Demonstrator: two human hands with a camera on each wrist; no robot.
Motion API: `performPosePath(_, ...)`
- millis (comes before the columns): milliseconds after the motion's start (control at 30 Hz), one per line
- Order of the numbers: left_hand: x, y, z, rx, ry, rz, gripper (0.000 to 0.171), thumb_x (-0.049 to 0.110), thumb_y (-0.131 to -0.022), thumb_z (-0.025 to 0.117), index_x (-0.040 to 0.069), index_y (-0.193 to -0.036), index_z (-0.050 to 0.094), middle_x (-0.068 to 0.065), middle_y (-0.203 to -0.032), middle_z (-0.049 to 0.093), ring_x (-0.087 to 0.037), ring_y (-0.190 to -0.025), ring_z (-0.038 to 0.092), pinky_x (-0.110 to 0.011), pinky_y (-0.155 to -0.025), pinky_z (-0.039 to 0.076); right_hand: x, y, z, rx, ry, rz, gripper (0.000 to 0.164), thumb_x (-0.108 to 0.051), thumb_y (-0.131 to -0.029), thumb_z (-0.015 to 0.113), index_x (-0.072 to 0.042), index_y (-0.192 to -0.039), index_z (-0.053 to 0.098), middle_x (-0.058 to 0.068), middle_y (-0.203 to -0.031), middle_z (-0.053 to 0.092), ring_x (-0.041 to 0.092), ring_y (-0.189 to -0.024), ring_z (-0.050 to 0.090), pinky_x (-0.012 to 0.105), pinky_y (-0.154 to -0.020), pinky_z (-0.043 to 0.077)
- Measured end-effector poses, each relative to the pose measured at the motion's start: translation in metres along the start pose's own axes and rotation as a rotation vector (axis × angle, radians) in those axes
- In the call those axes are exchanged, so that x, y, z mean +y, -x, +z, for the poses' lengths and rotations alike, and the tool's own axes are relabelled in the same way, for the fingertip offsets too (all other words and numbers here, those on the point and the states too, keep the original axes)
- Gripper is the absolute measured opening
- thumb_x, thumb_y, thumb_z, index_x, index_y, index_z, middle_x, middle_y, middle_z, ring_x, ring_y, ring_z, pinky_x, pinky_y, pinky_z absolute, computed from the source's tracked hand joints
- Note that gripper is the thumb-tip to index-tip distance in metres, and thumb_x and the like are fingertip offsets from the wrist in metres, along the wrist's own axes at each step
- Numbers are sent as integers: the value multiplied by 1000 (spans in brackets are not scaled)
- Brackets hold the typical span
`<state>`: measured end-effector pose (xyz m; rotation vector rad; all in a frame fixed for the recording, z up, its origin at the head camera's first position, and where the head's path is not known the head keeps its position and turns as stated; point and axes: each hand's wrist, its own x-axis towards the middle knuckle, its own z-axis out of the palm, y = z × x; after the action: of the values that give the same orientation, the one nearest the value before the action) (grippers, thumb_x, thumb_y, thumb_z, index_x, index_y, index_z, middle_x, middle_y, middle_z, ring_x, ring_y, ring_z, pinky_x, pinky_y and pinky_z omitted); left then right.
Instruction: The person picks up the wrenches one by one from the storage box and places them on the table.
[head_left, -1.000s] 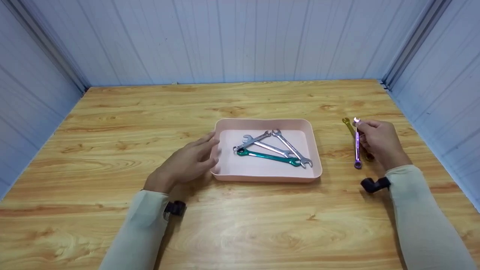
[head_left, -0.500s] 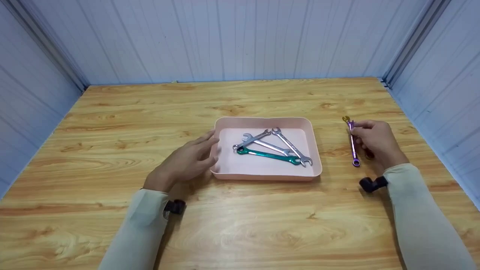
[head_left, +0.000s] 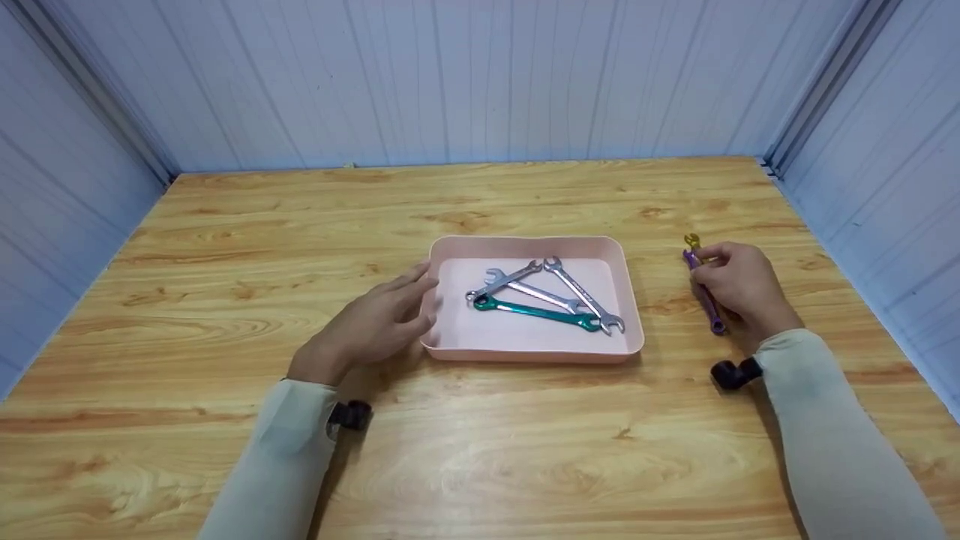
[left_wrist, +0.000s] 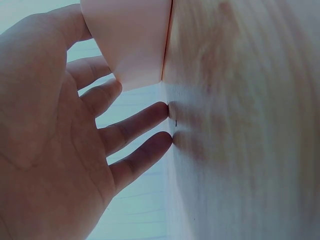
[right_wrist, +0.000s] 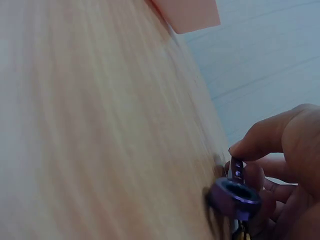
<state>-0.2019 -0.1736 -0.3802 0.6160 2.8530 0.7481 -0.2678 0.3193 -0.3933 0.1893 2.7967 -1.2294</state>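
Observation:
My right hand (head_left: 744,286) pinches a purple combination wrench (head_left: 707,303) at the right of the table. Beneath it, largely covered by that wrench and the hand, is a yellow wrench (head_left: 691,240) whose open end shows. The purple wrench's ring end (right_wrist: 235,199) appears close up in the right wrist view. With fingers spread and loosely bent, my left hand (head_left: 367,327) touches the left wall of a pink tray (head_left: 536,357); two of its fingertips reach the tabletop in the left wrist view. Inside the tray lie a green wrench (head_left: 536,313) and several silver wrenches (head_left: 581,291).
The wooden table (head_left: 487,442) carries the tray near its middle. Pale panelled walls (head_left: 480,82) close in the back and both sides. A small black camera (head_left: 351,415) sits at the left wrist, another black camera (head_left: 735,373) at the right.
My right hand has shifted slightly left with the purple wrench, lowering it over the yellow one so they nearly line up. The left hand and the tray have stayed in place.

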Motion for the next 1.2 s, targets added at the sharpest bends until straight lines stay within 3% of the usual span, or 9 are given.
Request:
performPosePath(233,1,0,0,-6,2,-6,59,38,-102,53,21,-157,38,6,-165,17,-25,-149,23,-51,-117,26,1,0,-1,29,69,-15,42,-20,-99,58,-1,-136,60,19,-116,64,24,-89,64,29,-65,54)
performPosePath(433,0,1,-1,4,14,14,58,37,-102,53,18,-156,39,3,-165,20,-25,-149,25,-49,-117,27,5,1,-5,38,123,-49,39,-24,-101,57,-4,-134,64,24,-129,62,35,-110,61,48,-84,54)
performPosePath(533,0,1,-1,5,16,17,58,37,-102,53,18,-156,40,3,-165,20,-24,-149,25,-48,-117,27,6,0,-5,44,137,-62,37,-23,-101,57,-4,-132,65,24,-126,64,35,-108,61,49,-84,53)
performPosePath(733,0,0,0,1,4,6,59,38,-102,53,19,-156,38,4,-165,19,-25,-149,24,-49,-117,26,6,-1,-5,49,177,-62,35,-20,-101,53,-4,-130,66,18,-117,65,30,-99,62,40,-75,52)
performPosePath(1000,1,0,0,3,2,-12,59,39,-102,53,21,-156,39,5,-165,19,-26,-149,24,-50,-117,25,4,-1,-5,31,154,-65,39,-31,-103,54,-3,-127,64,23,-124,62,35,-107,60,50,-87,50)
performPosePath(1200,1,1,0,3,0,-11,59,40,-103,52,22,-157,37,6,-165,19,-26,-149,25,-50,-117,26,2,2,-6,56,129,-82,41,-37,-103,53,-4,-124,66,22,-122,64,34,-102,61,49,-86,50)
